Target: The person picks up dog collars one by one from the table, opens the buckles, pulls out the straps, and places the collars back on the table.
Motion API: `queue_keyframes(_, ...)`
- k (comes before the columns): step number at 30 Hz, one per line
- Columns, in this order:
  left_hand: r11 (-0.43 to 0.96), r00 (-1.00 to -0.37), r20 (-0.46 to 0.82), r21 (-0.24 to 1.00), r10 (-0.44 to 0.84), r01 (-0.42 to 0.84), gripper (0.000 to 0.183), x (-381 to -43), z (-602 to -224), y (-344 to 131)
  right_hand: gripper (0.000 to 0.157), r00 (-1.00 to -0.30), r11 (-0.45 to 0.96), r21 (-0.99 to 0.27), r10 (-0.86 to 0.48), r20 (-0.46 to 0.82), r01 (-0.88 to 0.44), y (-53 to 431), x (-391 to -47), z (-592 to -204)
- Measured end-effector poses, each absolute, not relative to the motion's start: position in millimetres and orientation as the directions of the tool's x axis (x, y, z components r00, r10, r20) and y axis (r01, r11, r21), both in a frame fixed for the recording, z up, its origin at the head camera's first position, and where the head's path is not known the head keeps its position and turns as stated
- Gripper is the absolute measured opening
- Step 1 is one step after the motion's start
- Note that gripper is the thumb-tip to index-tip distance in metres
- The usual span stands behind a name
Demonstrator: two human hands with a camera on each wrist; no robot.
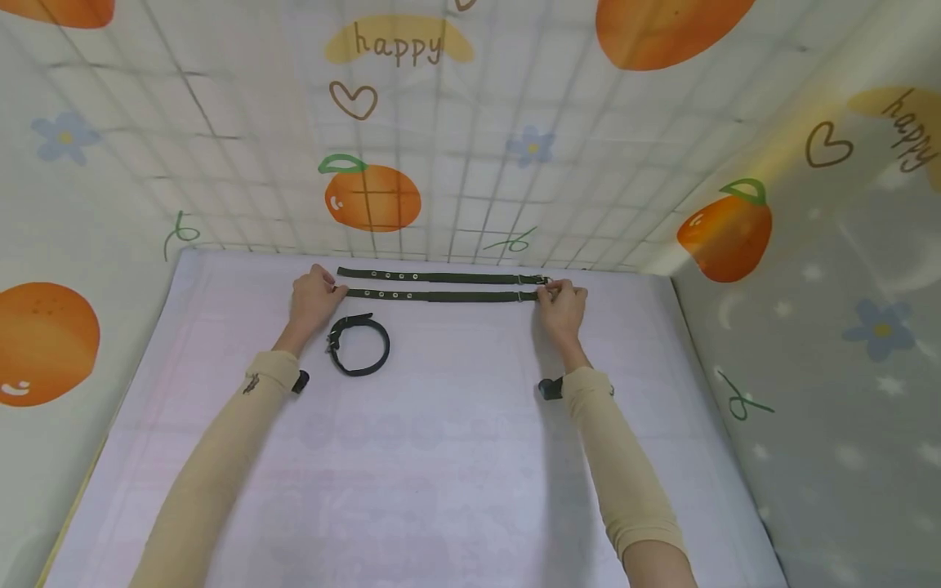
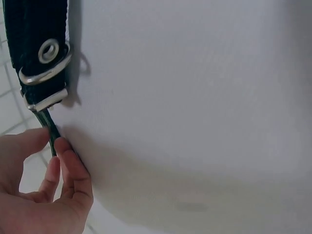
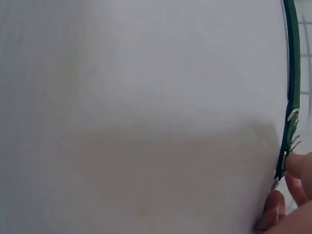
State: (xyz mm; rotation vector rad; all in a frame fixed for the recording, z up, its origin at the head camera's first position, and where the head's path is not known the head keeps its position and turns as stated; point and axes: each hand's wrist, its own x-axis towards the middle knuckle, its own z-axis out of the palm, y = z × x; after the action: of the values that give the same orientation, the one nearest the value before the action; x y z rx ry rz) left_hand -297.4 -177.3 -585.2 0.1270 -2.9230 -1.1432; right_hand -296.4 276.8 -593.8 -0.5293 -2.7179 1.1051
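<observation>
Where eyelets (image 1: 395,296) show, straps (image 1: 470,297) look green

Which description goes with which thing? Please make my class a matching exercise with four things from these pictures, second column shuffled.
Things
1. Frontmost strap
2. Right hand
3. Rearmost strap
4. Left hand

Descriptions
A. At the end of the middle strap nearer its metal eyelets
B. Lying out straight
C. Curved into a ring
D. At the end of the middle strap farther from its eyelets

Right pairs
1-C
2-D
3-B
4-A
</observation>
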Motion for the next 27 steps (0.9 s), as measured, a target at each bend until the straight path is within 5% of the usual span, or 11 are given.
queue_keyframes(18, 0.703, -0.994, 0.082, 0.711, -0.066, 0.012, 0.027, -269.7, -574.5, -163.3, 0.027, -0.958, 0.696, -0.7, 0.06, 0.28, -0.161, 207.7, -282.7, -560.8)
queue_keyframes(27, 0.8, -0.994, 0.099, 0.599, -0.039, 0.028, 0.031, -233.1, -578.8, -159.5, 0.021, -0.957, 0.676, -0.682, -0.132, 0.259, -0.278, 133.5, -254.0, -556.4)
